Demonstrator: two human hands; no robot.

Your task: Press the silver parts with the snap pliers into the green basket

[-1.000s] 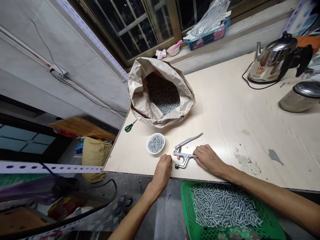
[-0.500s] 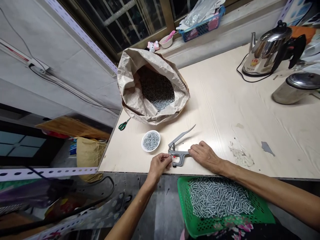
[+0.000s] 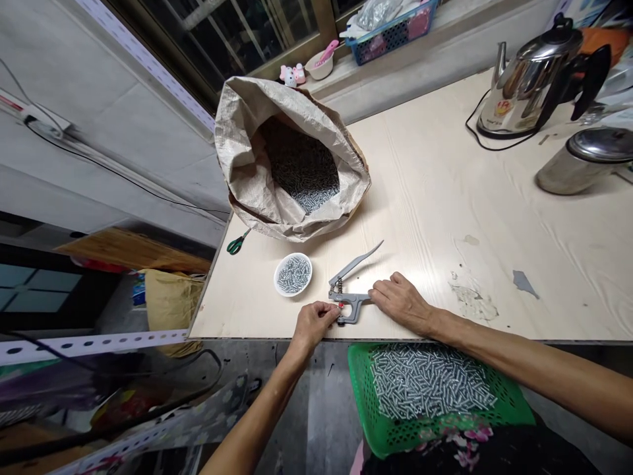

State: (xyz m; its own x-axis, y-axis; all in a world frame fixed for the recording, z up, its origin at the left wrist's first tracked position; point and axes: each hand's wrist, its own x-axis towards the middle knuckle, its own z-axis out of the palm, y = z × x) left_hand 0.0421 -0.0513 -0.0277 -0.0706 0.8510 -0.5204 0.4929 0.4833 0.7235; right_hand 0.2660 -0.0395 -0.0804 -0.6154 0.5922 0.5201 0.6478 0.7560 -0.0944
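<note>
A grey lever hand press with a spring lies on the table near its front edge, its long lever arm raised. My right hand has its fingers closed on the right end of the press's lower handle. At the jaw, beside a small red part, my left hand has its thumb and fingers pinched together. Whatever is between those fingertips is too small to make out. Behind the left hand stands a white bowl full of small metal pieces. A green basket of short metal pieces sits below the table edge.
A large open sack of metal pieces stands at the back left, with green-handled scissors near it. An electric kettle and a metal canister stand at the right. A blue basket is on the sill.
The whole view has shifted slightly. My left fingertips remain at the press jaw, with the red part still beside them. My right hand stays on the handle, and the lever is still raised.
</note>
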